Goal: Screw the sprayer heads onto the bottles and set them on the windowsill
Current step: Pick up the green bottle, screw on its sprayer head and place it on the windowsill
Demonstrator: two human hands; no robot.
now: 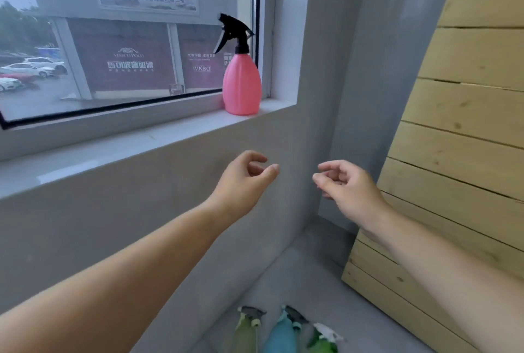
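A pink spray bottle with a black sprayer head stands upright on the white windowsill, near its right end. Below the sill, my left hand and my right hand hover in front of the grey wall, a short gap between them. Both have loosely curled fingers and hold nothing. On the floor at the bottom edge lie a light green bottle, a blue bottle and a darker green bottle, each with a sprayer head on it, partly cut off by the frame.
A wooden slatted panel leans against the wall on the right. The grey wall runs under the sill and turns at a corner column. Through the window a car park and shopfronts show.
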